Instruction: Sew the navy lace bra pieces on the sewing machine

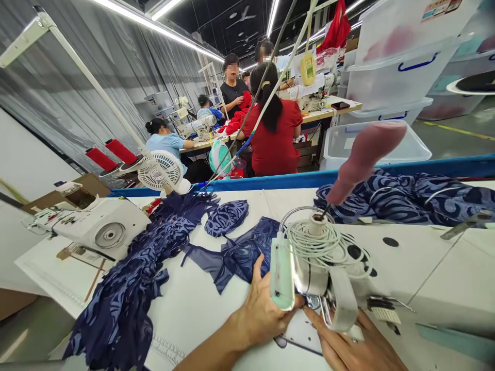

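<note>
**Here, two hands work dark blue fabric at the needle of a sewing machine**

Here, at a white counter (201, 309), the person's left hand (263, 309) lies flat beside the sewing machine (332, 278), fingers (258, 268) together and stretched onto a piece of patterned navy fabric (240, 255). The right hand (356, 348) rests palm down under the machine head, fingers together and pointing toward the presser foot; whether they pinch cloth cannot be told. A long heap of the same fabric (127, 299) runs down the left of the counter and spills over its near edge, leaving a bare strip of counter between heap and hands. More of it (417, 198) is piled along the far blue edge. A second machine (100, 226) sits at the far left corner, near a small fan (160, 172). Beyond the edge, a person in red (276, 129) sits with their back turned, and clear plastic bins (390, 77) are stacked at right.
</note>
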`<state>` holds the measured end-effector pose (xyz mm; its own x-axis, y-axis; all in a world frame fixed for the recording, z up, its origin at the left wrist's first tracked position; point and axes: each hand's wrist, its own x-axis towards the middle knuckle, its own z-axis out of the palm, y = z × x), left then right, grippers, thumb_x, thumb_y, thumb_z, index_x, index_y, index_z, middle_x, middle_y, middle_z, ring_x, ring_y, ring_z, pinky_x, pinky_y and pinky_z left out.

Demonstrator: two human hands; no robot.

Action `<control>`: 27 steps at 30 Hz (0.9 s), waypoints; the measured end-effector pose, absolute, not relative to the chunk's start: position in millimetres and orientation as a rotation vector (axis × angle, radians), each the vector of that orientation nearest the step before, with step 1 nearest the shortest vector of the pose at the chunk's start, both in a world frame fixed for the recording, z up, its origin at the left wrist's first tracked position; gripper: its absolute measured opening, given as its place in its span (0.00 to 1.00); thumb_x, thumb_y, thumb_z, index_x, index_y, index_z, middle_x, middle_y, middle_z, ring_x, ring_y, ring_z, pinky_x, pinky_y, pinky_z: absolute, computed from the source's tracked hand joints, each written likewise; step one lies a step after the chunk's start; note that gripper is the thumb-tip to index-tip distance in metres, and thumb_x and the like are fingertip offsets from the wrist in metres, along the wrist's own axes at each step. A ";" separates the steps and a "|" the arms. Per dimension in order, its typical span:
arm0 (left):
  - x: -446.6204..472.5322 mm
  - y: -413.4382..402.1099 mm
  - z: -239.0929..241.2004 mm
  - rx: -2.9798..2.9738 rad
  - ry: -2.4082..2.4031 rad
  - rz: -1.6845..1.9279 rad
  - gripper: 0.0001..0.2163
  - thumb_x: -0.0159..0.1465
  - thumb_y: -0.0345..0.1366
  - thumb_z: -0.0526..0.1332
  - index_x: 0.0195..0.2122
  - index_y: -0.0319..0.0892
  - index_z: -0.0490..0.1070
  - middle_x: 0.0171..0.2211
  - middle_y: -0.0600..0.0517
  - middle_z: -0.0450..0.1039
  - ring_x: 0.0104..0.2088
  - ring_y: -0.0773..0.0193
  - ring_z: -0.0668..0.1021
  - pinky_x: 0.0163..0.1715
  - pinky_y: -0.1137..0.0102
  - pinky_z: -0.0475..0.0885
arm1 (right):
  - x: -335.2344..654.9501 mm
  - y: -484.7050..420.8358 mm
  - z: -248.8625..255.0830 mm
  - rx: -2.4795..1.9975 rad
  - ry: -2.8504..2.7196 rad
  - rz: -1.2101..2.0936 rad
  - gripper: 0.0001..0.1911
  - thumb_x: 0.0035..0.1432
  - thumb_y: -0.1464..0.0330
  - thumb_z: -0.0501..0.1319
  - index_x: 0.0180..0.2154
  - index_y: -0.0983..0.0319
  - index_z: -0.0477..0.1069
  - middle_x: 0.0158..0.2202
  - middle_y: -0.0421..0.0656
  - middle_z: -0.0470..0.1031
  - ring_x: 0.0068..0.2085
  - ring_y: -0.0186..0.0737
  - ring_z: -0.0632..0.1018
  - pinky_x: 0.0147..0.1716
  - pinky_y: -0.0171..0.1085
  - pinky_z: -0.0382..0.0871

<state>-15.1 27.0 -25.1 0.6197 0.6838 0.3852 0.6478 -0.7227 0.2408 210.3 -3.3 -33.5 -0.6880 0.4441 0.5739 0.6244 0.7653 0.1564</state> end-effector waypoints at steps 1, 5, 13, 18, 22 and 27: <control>-13.9 26.5 -25.6 2.719 1.158 0.721 0.07 0.67 0.33 0.57 0.39 0.47 0.76 0.37 0.49 0.76 0.45 0.57 0.74 0.61 0.47 0.60 | 209.0 -2.9 -31.9 -0.804 -2.428 -0.433 0.21 0.59 0.80 0.49 0.44 0.59 0.75 0.46 0.41 0.79 0.42 0.44 0.77 0.52 0.50 0.58; -9.0 26.1 -28.1 2.553 1.265 0.809 0.07 0.66 0.36 0.57 0.37 0.46 0.76 0.35 0.49 0.75 0.44 0.56 0.73 0.60 0.48 0.61 | 206.3 -3.1 -29.2 -0.712 -2.482 -0.516 0.20 0.57 0.81 0.48 0.38 0.58 0.75 0.41 0.41 0.79 0.38 0.41 0.77 0.50 0.50 0.56; -6.0 24.5 -26.4 2.470 1.362 0.839 0.06 0.66 0.35 0.57 0.38 0.45 0.74 0.38 0.49 0.72 0.45 0.56 0.71 0.56 0.50 0.67 | 207.2 -6.1 -32.2 -0.794 -2.391 -0.378 0.19 0.68 0.77 0.46 0.43 0.61 0.74 0.36 0.42 0.78 0.34 0.39 0.75 0.47 0.48 0.57; -6.6 23.7 -28.9 2.444 1.360 0.847 0.04 0.65 0.34 0.60 0.37 0.44 0.74 0.35 0.51 0.72 0.42 0.58 0.72 0.55 0.50 0.68 | 202.6 -8.9 -25.2 -0.816 -2.272 -0.324 0.22 0.68 0.80 0.43 0.36 0.60 0.73 0.40 0.41 0.79 0.27 0.34 0.71 0.46 0.47 0.59; -6.3 24.6 -29.8 2.432 1.365 0.834 0.04 0.64 0.33 0.62 0.36 0.45 0.77 0.35 0.52 0.73 0.43 0.58 0.72 0.56 0.51 0.66 | 202.8 -4.9 -30.1 -0.830 -2.291 -0.334 0.18 0.69 0.78 0.44 0.46 0.64 0.72 0.33 0.42 0.78 0.30 0.37 0.74 0.44 0.46 0.58; -5.7 25.5 -26.9 2.450 1.357 0.782 0.05 0.64 0.34 0.63 0.36 0.47 0.79 0.32 0.52 0.73 0.43 0.58 0.72 0.57 0.52 0.65 | 204.7 -3.9 -31.1 -0.840 -2.324 -0.310 0.20 0.69 0.76 0.43 0.41 0.61 0.73 0.31 0.41 0.77 0.30 0.37 0.73 0.42 0.44 0.59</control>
<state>-5.7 25.5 -26.9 0.4274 0.8381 0.3389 0.7135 -0.5430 0.4429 204.7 -3.9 -31.1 -0.5911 0.4900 0.6407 0.6407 0.7678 0.0039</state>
